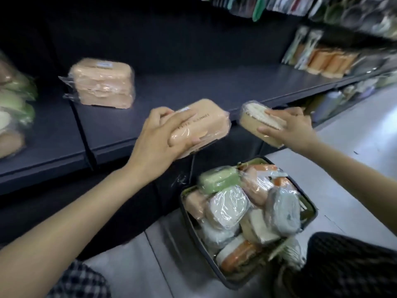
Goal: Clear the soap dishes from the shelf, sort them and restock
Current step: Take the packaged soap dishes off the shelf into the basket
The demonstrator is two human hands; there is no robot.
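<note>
My left hand (159,136) grips a peach soap dish (204,123) wrapped in clear film, held just above the front edge of the dark shelf (193,91). My right hand (294,127) holds a beige and white soap dish (255,121) by its end, out past the shelf edge. A stack of peach soap dishes (103,82) stands further back on the shelf. Below my hands, on the floor, a dark basket (193,229) holds several wrapped soap dishes in green, white, grey and orange.
Green and beige wrapped dishes (15,104) are piled at the shelf's left end. Orange packaged goods (328,61) stand at the far right of the shelf, and other packets hang above. The grey floor (354,168) runs off to the right. Checked fabric shows at the bottom.
</note>
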